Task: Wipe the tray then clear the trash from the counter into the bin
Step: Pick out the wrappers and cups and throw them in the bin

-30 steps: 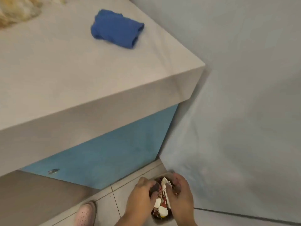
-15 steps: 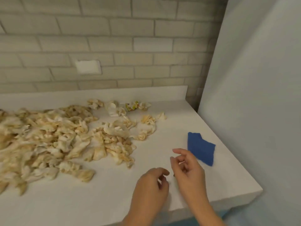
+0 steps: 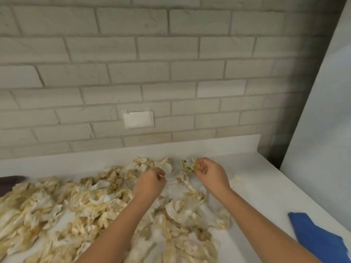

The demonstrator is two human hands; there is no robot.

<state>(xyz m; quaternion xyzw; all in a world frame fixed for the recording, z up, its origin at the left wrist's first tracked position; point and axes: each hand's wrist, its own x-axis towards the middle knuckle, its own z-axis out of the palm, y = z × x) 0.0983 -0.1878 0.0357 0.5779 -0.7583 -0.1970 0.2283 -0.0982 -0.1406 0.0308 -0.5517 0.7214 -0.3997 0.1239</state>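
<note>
Both your forearms reach forward over the desk (image 3: 256, 186). Your right hand (image 3: 210, 173) sits just above the surface, thumb and fingertips pinching a small green-and-orange wrapper (image 3: 190, 165) on its far side. Your left hand (image 3: 150, 184) hangs knuckles-up, fingers curled down at the far edge of the pale crumpled trash (image 3: 76, 205), which spreads beneath and to the left of both arms. The view does not show whether that hand grips a scrap. A blue cloth (image 3: 319, 238) lies to the right of your right forearm.
</note>
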